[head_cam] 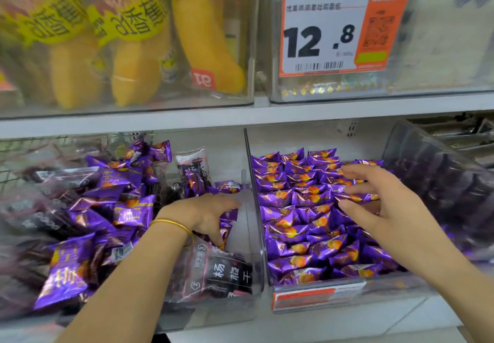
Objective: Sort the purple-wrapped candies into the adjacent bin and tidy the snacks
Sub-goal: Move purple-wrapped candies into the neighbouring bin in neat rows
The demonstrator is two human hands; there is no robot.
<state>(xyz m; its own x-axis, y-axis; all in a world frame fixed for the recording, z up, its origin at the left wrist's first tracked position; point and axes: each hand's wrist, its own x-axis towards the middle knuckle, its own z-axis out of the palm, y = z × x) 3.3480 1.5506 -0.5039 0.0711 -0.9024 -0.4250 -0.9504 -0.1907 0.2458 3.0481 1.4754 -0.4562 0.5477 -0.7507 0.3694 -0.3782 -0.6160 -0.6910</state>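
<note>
Candies in purple foil wrappers (227, 226) gripped by left hand (208, 214) inside left clear plastic bin (240, 308); right hand (382, 203) open and splayed over tidy candy rows (299, 209) in adjacent clear bin (387, 286).

Left hand (211, 214) palm-down, fingers curled round candies (226, 223); right hand (382, 203) flat, fingers spread, pointing left.

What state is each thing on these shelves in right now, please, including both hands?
Left hand, curled round purple candies.
Right hand, open, fingers spread.
Left bin, jumbled candies and dark packets.
Right bin, full of tidy candy rows.
Yellow packs, upright on the upper shelf.
Price tag, reads 12.8.
</note>
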